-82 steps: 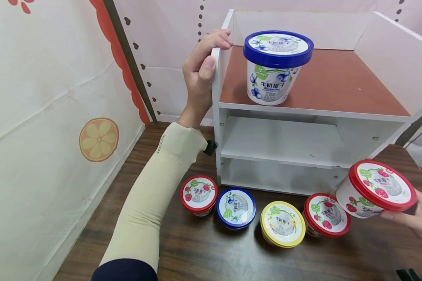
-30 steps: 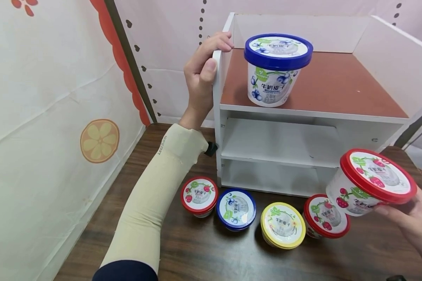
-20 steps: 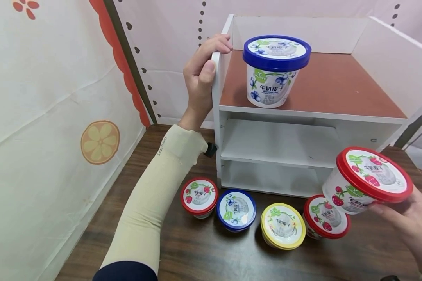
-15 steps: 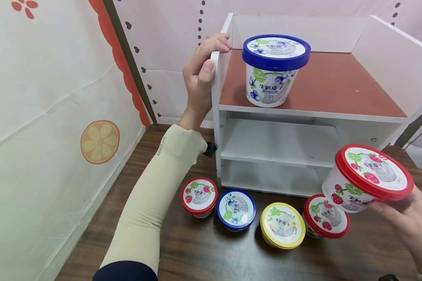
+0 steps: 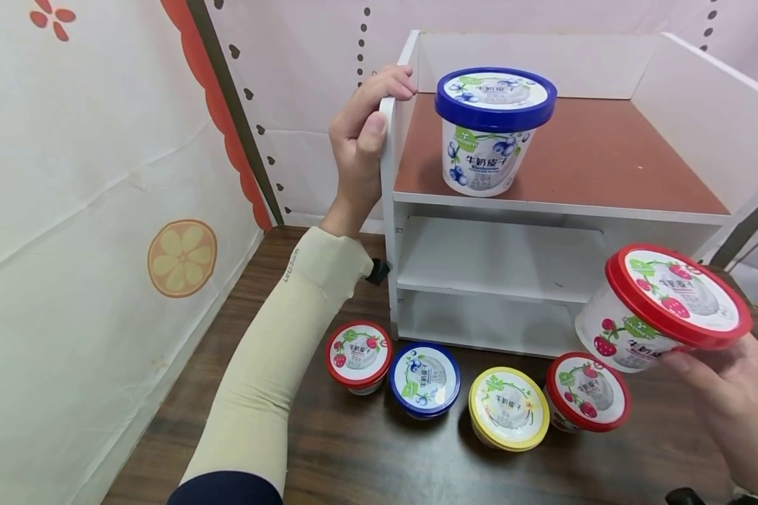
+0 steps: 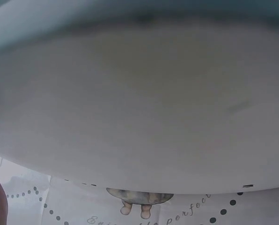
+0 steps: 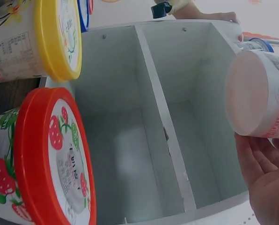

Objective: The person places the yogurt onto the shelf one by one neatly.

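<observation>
My left hand [image 5: 363,144] grips the top of the left side panel [image 5: 388,189] of a white shelf unit, fingers curled over its edge and thumb on the front. My right hand [image 5: 733,400] holds a red-lidded strawberry paper tub [image 5: 676,294] from below and the right, raised and tilted before the shelf's right end. In the right wrist view the tub's pale base [image 7: 247,93] faces the camera. A blue-lidded blueberry tub [image 5: 489,154] stands upright on the brown top shelf, right of my left hand.
Along the unit's foot on the wooden table [image 5: 379,470] stand a red-lidded tub [image 5: 358,354], a blue-lidded tub [image 5: 425,379], a yellow-lidded tub [image 5: 509,408] and another red-lidded tub [image 5: 587,391]. A middle shelf [image 5: 505,256] divides the unit's front. A printed cloth [image 5: 101,210] hangs at left.
My right hand has raised the strawberry tub and brought it slightly left, with more of the hand in view. My left hand keeps its grip on the panel. The standing tubs stay put.
</observation>
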Demonstrator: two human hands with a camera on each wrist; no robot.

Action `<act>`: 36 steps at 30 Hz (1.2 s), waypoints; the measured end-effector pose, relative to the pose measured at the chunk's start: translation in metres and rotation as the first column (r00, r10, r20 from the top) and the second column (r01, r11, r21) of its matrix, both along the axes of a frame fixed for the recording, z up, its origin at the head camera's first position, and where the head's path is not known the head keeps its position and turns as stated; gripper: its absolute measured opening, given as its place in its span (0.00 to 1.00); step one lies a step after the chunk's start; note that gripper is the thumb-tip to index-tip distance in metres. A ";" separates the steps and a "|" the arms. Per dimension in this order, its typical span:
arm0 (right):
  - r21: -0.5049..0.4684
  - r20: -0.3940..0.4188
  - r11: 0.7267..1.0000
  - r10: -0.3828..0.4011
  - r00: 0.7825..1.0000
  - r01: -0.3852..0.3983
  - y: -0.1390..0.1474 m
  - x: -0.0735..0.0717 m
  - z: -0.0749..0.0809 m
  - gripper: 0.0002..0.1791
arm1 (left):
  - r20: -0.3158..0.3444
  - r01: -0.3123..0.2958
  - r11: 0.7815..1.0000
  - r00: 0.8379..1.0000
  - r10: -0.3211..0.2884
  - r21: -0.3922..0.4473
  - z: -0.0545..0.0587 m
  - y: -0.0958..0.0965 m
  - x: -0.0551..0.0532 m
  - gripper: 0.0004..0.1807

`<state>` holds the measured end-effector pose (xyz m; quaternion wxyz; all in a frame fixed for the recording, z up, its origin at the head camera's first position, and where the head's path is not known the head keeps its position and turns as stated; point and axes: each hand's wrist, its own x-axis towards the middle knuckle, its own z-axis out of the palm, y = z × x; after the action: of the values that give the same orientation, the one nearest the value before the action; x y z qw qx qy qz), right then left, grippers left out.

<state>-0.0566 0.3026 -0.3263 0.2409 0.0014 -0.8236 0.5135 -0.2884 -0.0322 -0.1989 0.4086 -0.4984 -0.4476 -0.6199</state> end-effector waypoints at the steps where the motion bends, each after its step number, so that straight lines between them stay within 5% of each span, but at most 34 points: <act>1: -0.007 -0.015 1.000 0.007 1.000 -0.008 -0.001 0.000 0.000 0.40 | 0.002 -0.002 1.000 1.000 0.002 -0.003 0.000 0.000 0.000 0.22; 6: -0.120 -0.095 0.989 0.072 0.993 -0.084 -0.003 -0.002 0.004 0.40 | -0.001 -0.004 1.000 1.000 0.004 -0.001 -0.001 0.000 -0.001 0.22; 13: -0.116 -0.101 0.992 0.034 0.994 -0.046 -0.007 -0.005 0.013 0.39 | -0.002 -0.007 1.000 1.000 0.007 0.006 -0.002 -0.002 -0.004 0.22; 20: -0.315 -0.253 0.906 0.206 0.945 -0.282 -0.004 -0.010 0.013 0.39 | 0.010 -0.005 1.000 1.000 0.005 -0.004 -0.004 -0.002 -0.002 0.22; 27: -0.318 -0.276 0.895 0.229 0.933 -0.314 -0.003 -0.013 0.018 0.40 | 0.017 -0.011 1.000 1.000 0.012 -0.017 -0.004 -0.001 0.002 0.20; 31: -0.331 -0.239 0.904 0.197 0.951 -0.270 -0.012 -0.010 0.027 0.40 | 0.011 -0.007 1.000 1.000 0.007 -0.022 -0.004 -0.001 0.002 0.20; 36: -0.389 -0.316 0.853 0.232 0.920 -0.348 -0.010 -0.014 0.028 0.40 | 0.010 -0.004 1.000 1.000 0.004 -0.016 -0.002 0.000 0.000 0.21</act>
<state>-0.0707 0.2930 -0.2979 0.2587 0.1390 -0.6389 0.7110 -0.2884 -0.0322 -0.2014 0.4037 -0.4976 -0.4556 -0.6180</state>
